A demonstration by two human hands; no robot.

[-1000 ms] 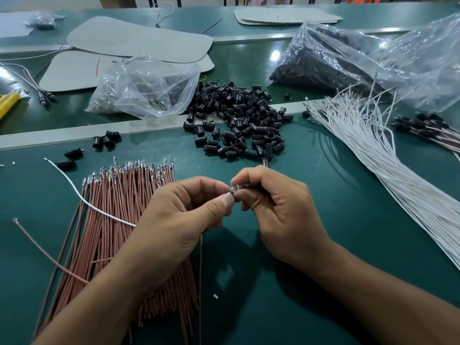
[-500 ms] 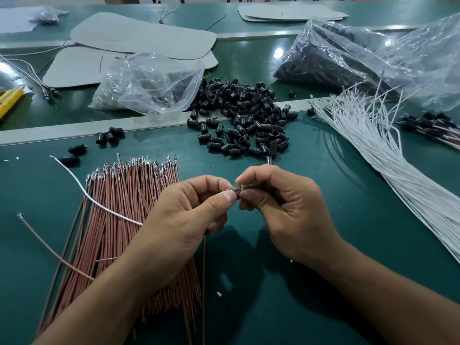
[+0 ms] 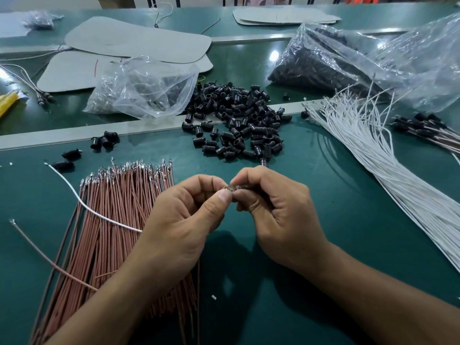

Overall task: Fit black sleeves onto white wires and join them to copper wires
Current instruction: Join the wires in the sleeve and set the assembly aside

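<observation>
Now, far left: one loose copper wire (image 3: 37,247) lies on the green table (image 3: 323,232), its tail passing under the left forearm. A single white wire (image 3: 82,205) crosses the copper wire bundle (image 3: 112,232) and vanishes behind the left hand (image 3: 179,225).

Left hand: thumb and forefinger pressed into a pinch, other fingers curled. Between the two hands sits a small metal piece (image 3: 230,188), shiny and gripped from both sides; it is too small to identify.

Right hand (image 3: 276,215): thumb and forefinger pinch the same piece, remaining fingers curled toward the palm. Fingertips of the two hands touch.

Beyond the hands is a pile of black sleeves (image 3: 236,123), with one sleeve just behind the right knuckles; cannot tell if it is held.

Right: white wires (image 3: 373,158) in a long fanned bundle, well apart from the hands.
</observation>
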